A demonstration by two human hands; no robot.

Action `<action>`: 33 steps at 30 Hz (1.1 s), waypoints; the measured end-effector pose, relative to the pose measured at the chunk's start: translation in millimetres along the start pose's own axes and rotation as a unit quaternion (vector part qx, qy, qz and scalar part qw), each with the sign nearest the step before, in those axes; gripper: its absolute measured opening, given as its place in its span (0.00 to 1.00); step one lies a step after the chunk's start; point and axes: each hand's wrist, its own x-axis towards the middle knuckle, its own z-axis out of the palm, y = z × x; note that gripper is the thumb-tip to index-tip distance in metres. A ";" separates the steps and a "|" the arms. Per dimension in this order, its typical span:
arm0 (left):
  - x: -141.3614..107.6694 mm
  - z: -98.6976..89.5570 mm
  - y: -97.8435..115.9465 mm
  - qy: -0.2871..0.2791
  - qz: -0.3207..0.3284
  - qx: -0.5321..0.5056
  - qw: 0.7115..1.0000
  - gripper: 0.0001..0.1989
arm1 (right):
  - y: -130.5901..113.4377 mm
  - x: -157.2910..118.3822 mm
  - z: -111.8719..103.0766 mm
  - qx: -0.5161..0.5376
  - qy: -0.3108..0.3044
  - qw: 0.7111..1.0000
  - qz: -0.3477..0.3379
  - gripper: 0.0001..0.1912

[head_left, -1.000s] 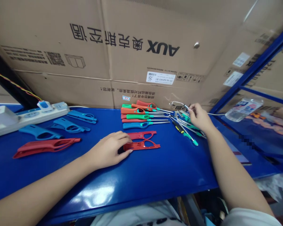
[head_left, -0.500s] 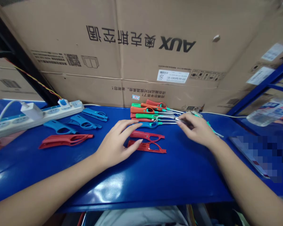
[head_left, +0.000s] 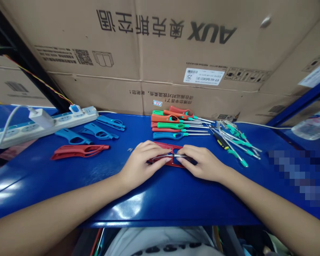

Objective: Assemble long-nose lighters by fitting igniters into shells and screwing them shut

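Note:
My left hand (head_left: 142,163) and my right hand (head_left: 202,161) meet at the middle of the table, fingers pinched. Between them they hold a slim dark tool with a shiny metal middle (head_left: 177,155); its exact kind is unclear. Right beneath it lie red lighter shell halves (head_left: 164,145), partly covered by my fingers. Beyond my hands, several assembled lighters in orange, green, red and blue (head_left: 170,125) lie in a row, their metal rods pointing right. A few tiny metal pieces (head_left: 130,149) rest beside my left hand.
Blue lighter shells (head_left: 97,131) and a red shell (head_left: 78,152) lie at left, before a white power strip (head_left: 46,124). At right are loose metal rods with green ends (head_left: 240,142) and a yellow-black screwdriver (head_left: 220,140). A cardboard box (head_left: 149,64) stands behind, a plastic bottle (head_left: 312,124) far right.
My right hand has come back from the rods toward me, bringing the slim tool to my left hand. Both hands now hold it above the red shells. The view has shifted slightly.

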 end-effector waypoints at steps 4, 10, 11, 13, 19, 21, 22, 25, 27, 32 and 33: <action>-0.6 1.0 0.3 0.003 0.015 0.001 1.000 0.09 | -4.1 0.3 -1.9 0.002 0.000 1.000 -0.006 0.08; -1.0 1.5 1.0 0.010 0.033 -0.007 0.999 0.06 | -7.6 0.8 -1.0 0.012 -0.029 0.999 -0.022 0.12; -1.0 1.3 0.9 0.011 0.033 -0.009 0.999 0.06 | -7.5 0.9 -0.8 0.014 -0.036 0.999 -0.020 0.13; -0.7 1.1 0.9 0.009 0.032 -0.011 0.999 0.06 | -7.0 0.8 -0.6 0.016 -0.053 0.998 -0.013 0.15; -0.4 1.0 2.2 0.009 0.032 -0.006 0.999 0.06 | -6.0 -0.3 -1.7 -0.007 -0.067 0.998 -0.010 0.15; -0.5 1.1 3.0 0.011 0.030 -0.007 0.999 0.06 | -6.7 -0.5 -2.3 -0.012 -0.060 0.998 -0.014 0.15; -0.5 1.2 3.3 0.011 0.030 -0.007 0.999 0.06 | -7.2 -0.5 -2.6 -0.014 -0.057 0.998 -0.016 0.15; -0.6 1.2 3.9 0.007 0.035 -0.011 0.999 0.06 | -8.2 -0.2 -3.7 -0.019 -0.049 0.998 -0.024 0.16; -0.6 1.0 3.9 0.004 0.040 -0.011 0.999 0.06 | -8.3 0.0 -4.5 -0.026 -0.048 0.998 -0.029 0.15; -0.7 0.6 3.7 0.008 0.040 -0.003 0.999 0.05 | -8.9 0.0 -6.6 -0.053 -0.057 0.997 -0.012 0.14; -0.7 0.5 3.4 0.006 0.038 -0.003 0.999 0.05 | -9.4 0.1 -6.9 -0.054 -0.057 0.997 -0.012 0.14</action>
